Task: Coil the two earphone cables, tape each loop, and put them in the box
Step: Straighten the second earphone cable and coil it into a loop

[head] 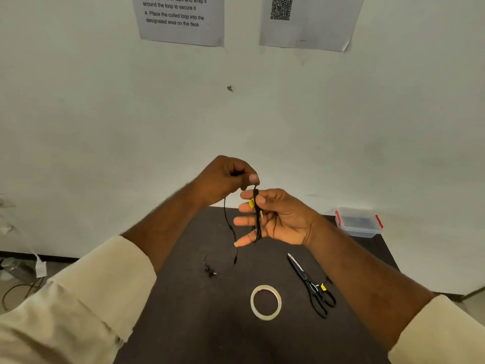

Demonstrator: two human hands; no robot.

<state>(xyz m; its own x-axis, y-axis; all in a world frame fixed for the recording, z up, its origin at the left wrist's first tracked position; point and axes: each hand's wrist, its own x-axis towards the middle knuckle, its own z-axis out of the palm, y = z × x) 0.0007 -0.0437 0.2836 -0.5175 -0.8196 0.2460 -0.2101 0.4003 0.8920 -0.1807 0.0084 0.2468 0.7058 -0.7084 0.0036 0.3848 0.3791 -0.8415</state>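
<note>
Earphone cable (257, 214), thin and black, is gathered into a long narrow coil raised above the dark table (183, 324), with a loose tail hanging left of it down to an earbud (210, 271) lying on the tabletop. Left hand (225, 179) pinches the top of the strands between thumb and curled fingers; right hand (275, 219) grips the coil, thumb pressing it against the spread fingers. To do this well, I judge each new turn should match the earlier loops and stay flat under the thumb, so the tape roll (265, 302) and scissors (312, 285), near right, can be reached without the coil springing loose. A lidded box (358, 223) sits far right. One wall sheet (181, 19) reads "4. Place the coiled loop into the designated area on the desk"; a second sheet (309, 22) carries a QR code.
</note>
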